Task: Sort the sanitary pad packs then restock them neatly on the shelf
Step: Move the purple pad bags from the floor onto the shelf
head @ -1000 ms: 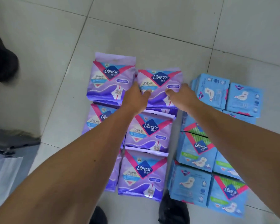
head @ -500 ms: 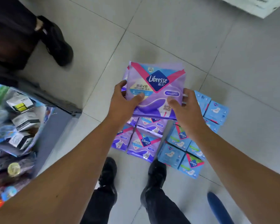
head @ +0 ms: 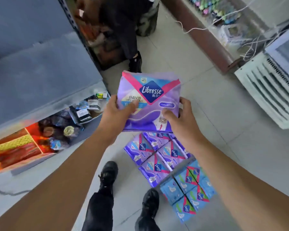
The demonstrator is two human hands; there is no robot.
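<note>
now the purple pack (head: 148, 104) is up off the floor, left hand (head: 117, 114) and right hand (head: 178, 120) gripping it, shelf-bound.

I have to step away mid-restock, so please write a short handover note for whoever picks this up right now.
Left hand and right hand both grip the held purple packs, lifted above the floor.
Other purple packs lie sorted in a block on the floor tiles, with the blue packs grouped beside them.
Done: sorting by colour looks finished.
Left: shelve the held packs on the shelf unit to the left, then the rest.
</note>
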